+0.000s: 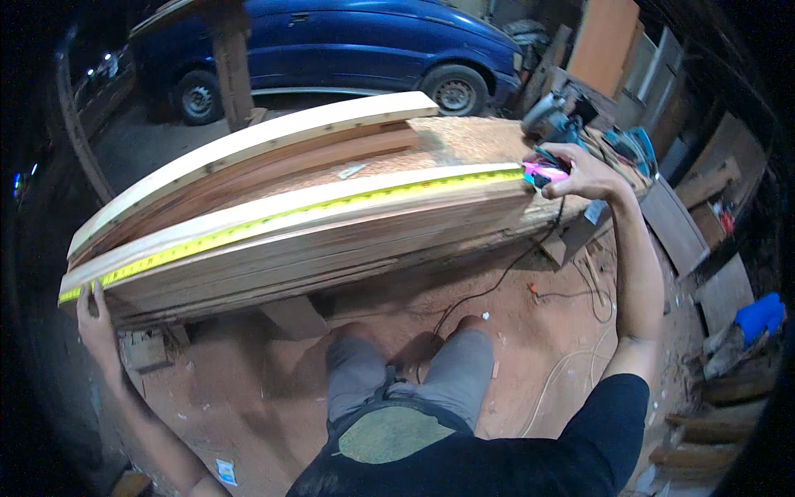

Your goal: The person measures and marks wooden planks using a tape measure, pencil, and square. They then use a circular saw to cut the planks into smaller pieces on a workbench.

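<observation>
One blue van (356, 45) stands parked beyond a long wooden workbench (484, 137), where a person in a black shirt (489, 464) and gray shorts (455, 377) measures lumber. A stack of long boards (331, 253) lies along the bench's near side, with a pale curved plank (257, 153) behind it. Yellow tape blade (248, 226) runs lengthwise over the stack's top edge, from its left end to near its right. Blue-green power tools (559, 124) sit at the bench's right end, and a dark cord (465, 301) trails to the dusty floor. The right hand (586, 171) is clamped on the tape's pink case (546, 175) at the stack's right end. At the left end, the left hand (97, 327) has its fingertips up at the blade and board edge; whether they pinch together cannot be told.
</observation>
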Available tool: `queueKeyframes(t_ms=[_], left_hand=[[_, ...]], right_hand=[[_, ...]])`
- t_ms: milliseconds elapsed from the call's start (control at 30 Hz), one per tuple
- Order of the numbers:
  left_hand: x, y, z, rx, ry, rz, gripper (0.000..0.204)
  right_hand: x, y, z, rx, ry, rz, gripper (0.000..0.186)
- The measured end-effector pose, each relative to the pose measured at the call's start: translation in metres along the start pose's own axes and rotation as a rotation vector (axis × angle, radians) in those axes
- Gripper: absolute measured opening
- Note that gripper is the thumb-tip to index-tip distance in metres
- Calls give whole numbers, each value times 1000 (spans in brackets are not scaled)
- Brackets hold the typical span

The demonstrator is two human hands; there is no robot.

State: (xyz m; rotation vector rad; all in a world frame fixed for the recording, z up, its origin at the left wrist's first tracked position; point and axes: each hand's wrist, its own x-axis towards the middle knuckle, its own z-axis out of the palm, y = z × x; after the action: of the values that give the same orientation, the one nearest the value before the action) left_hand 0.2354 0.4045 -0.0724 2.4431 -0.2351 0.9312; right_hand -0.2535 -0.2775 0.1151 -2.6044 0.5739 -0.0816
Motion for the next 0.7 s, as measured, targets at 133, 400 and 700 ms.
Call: queueKeyframes(t_ms=[133, 400, 700], left_hand=[[12, -12, -5, 15, -51, -10, 61], [22, -10, -10, 73, -127, -41, 62], [41, -24, -19, 94, -208, -11, 63]], right_hand=[[-23, 30, -6, -53, 93, 7, 71], [-29, 90, -5, -106, 189, -85, 70], [-32, 96, 3, -82, 198, -184, 69]])
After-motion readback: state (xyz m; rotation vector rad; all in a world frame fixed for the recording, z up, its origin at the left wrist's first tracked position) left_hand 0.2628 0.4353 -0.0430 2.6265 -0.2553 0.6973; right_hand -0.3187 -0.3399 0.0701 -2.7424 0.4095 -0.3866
